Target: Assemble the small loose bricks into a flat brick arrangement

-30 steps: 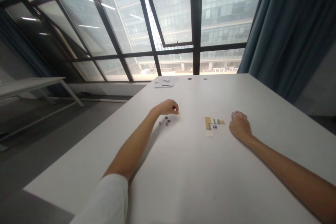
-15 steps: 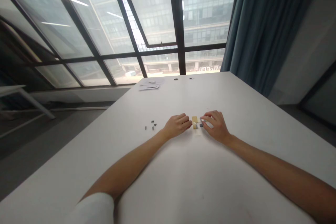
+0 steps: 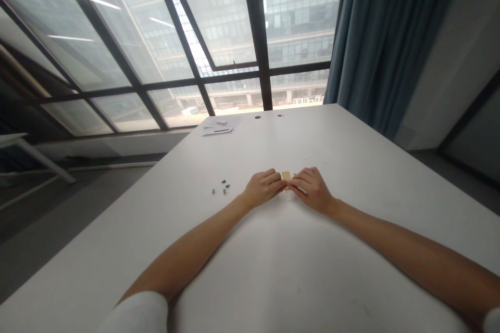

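On the white table in front of me lies a small flat yellow piece [image 3: 286, 174], its near part covered by fingers. My left hand [image 3: 264, 188] is closed, its fingertips pressed against the left side of this piece. From the right, my right hand [image 3: 313, 190] reaches in with thumb and fingers pinched together, the tips meeting the left fingertips at the near end of the piece. Whatever sits between the right fingertips is hidden. A pale, nearly see-through bit [image 3: 289, 195] shows on the table just below the fingertips.
Left of my left hand lie small dark parts [image 3: 224, 181] and small grey blocks [image 3: 224, 192]. Papers with a dark pen [image 3: 222, 130] rest at the table's far left. A round dark disc [image 3: 257, 117] is near the far edge, by the windows. A blue curtain [image 3: 363, 47] hangs at right.
My right hand has moved left, closing the gap to my left hand. The tan and grey bits seen between the hands before are now covered by fingers. The view has shifted slightly.
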A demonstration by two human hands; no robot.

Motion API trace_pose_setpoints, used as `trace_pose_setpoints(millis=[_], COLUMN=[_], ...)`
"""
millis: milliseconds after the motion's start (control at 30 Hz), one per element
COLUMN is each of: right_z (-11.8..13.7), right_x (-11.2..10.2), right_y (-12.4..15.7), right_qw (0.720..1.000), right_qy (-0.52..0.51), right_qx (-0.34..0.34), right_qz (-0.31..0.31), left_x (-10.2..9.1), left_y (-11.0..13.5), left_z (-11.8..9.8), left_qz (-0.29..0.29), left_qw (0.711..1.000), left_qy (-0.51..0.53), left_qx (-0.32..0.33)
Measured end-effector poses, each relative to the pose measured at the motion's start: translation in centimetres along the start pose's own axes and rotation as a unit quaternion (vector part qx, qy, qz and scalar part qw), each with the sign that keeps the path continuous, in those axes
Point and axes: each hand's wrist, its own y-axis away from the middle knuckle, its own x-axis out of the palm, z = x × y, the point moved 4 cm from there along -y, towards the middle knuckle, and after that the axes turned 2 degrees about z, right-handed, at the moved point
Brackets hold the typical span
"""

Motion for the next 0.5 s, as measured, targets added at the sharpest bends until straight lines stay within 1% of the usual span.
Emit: trace_pose_setpoints(millis=[33,100,167,233,300,367,433,500], right_z=[-0.4,-1.6,-3.0,-4.1,-4.9,-5.3,-5.5,-5.7], right_x=[-0.1,-0.3,-0.5,-0.6,-0.6,-0.6,-0.5,-0.4], right_y=[0.0,0.2,0.5,0.9,1.2,1.4,1.5,1.6], right_qw=[1.000,0.996,0.986,0.975,0.965,0.957,0.952,0.950], right_qy=[-0.005,-0.013,-0.025,-0.046,-0.067,-0.084,-0.096,-0.100], right_qx=[0.020,0.083,0.153,0.204,0.234,0.254,0.266,0.269], right_qz=[-0.010,-0.034,-0.059,-0.079,-0.096,-0.110,-0.121,-0.122], left_x=[0.0,0.0,0.2,0.6,1.0,1.5,2.1,2.6], left_y=[-0.1,-0.5,-0.9,-1.5,-2.2,-3.0,-3.7,-4.1], left_z=[0.3,0.9,1.5,1.8,1.7,1.3,0.7,0.2], left_qz=[0.003,0.021,0.060,0.108,0.147,0.177,0.196,0.200], left_qw=[0.999,0.993,0.979,0.962,0.948,0.938,0.931,0.928], left_qy=[0.019,0.056,0.093,0.123,0.143,0.152,0.156,0.160], left_qx=[-0.030,-0.101,-0.172,-0.218,-0.245,-0.257,-0.266,-0.272])
